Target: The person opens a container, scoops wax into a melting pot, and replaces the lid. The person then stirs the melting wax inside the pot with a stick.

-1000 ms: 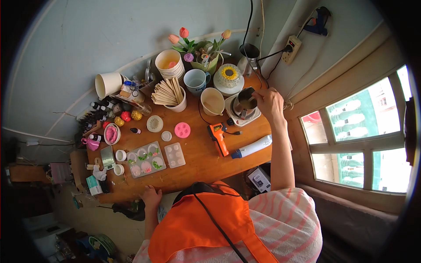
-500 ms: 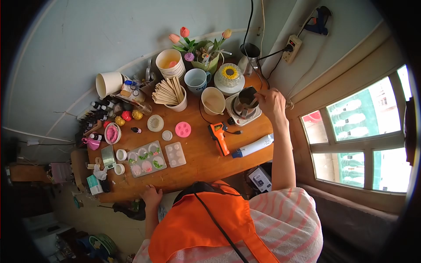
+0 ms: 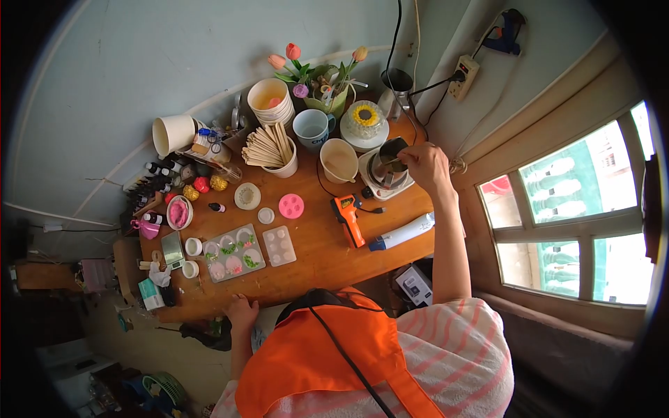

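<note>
Shifted slightly leftward, the right hand (image 3: 428,167) pinches what looks like a thin, pale stick (image 3: 395,162), its end inside the round silver metal pitcher (image 3: 381,171) on the small white hotplate (image 3: 387,194). Stirring seems the step in hand; more of it would call for keeping the stick within the rim. The left hand (image 3: 241,311) rests loose, apparently empty, on the brown wooden table's edge.

daylight from overexposed window (image 3: 575,189) at right; lower left dim; fisheye bowing, black corners.
</note>
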`<state>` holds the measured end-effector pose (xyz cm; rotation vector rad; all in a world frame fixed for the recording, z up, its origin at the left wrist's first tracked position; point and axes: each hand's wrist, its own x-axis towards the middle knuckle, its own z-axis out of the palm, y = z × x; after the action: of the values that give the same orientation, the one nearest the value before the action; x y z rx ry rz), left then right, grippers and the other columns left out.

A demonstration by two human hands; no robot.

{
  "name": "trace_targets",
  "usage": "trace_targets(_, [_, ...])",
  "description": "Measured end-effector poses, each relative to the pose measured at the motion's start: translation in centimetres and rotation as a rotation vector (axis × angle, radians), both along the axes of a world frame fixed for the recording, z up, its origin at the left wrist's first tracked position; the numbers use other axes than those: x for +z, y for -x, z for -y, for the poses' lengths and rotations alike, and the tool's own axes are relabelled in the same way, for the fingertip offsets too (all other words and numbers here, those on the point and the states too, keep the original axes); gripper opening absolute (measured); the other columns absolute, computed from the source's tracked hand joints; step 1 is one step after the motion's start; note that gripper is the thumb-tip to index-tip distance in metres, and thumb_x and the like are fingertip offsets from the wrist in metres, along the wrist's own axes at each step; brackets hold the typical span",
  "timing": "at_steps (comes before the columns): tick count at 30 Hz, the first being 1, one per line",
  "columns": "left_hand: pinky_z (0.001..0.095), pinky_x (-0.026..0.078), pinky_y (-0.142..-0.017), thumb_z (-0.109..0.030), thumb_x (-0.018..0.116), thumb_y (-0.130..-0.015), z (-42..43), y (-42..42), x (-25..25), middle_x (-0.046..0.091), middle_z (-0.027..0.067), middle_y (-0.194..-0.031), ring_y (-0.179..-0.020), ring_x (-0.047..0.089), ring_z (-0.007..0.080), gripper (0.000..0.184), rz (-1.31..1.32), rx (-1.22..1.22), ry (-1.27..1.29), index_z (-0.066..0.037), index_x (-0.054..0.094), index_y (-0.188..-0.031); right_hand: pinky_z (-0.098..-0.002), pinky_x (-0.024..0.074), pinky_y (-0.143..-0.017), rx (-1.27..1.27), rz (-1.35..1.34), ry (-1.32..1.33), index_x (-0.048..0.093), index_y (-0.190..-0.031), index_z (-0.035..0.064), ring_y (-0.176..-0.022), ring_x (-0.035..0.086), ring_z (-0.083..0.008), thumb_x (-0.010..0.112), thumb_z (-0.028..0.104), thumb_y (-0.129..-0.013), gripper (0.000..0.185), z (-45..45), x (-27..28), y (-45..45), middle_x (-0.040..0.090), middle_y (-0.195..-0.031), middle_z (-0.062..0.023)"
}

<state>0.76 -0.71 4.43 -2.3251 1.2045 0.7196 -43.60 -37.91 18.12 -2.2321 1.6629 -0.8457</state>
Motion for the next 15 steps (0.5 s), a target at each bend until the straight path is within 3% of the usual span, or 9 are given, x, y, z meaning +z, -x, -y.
trace_targets(4, [0.0672,0.025,-0.110,-0.046,0.056,-0.089,-0.03,0.01,-0.03,0.041,0.0240,-0.149,-0.125,0.055,0.0376,0.073,0.000,0.010,-0.009,0.002,0.043,-0.142,-0.0409,0.0512,-0.069,-0.112,-0.088,0.110,0.078,-0.088,0.0122,-0.075,0.063,-0.0315,0.072,0.017,-0.082,0.010,0.28,-0.12,0.33,0.065,-0.075,-0.0137])
trace_targets(10, [0.0678,0.025,-0.110,-0.046,0.056,-0.089,0.04,0.03,0.03,0.042,0.0244,-0.149,-0.123,0.056,0.0376,0.073,0.001,0.002,0.001,0.002,0.044,-0.142,-0.0410,0.0506,-0.069,0.005,-0.017,0.055,0.079,-0.089,0.0124,-0.075,0.063,-0.0313,0.073,0.019,-0.082,0.011,0.50,-0.81,0.15,0.064,-0.073,-0.0138])
trace_targets(13, [0.0682,0.025,-0.110,-0.046,0.056,-0.089,0.03,0.02,-0.03,0.042,0.0247,-0.148,-0.121,0.057,0.0380,0.072,0.011,-0.007,-0.001,0.002,0.044,-0.141,-0.0410,0.0503,-0.068,-0.122,-0.062,0.075,0.079,-0.090,0.0127,-0.074,0.063,-0.0313,0.073,0.019,-0.082,0.012,0.53,-0.52,0.27,0.063,-0.072,-0.0136])
trace_targets(15, [0.0619,0.031,-0.109,-0.046,0.056,-0.090,-0.24,0.13,-0.19,0.050,0.0205,-0.139,-0.121,0.055,0.0392,0.068,0.041,-0.013,0.036,0.000,0.048,-0.138,-0.0405,0.0501,-0.067,-0.137,-0.060,0.090,0.079,-0.090,0.0127,-0.072,0.063,-0.0313,0.072,0.020,-0.082,0.012,0.48,-0.48,0.33,0.062,-0.071,-0.0133])
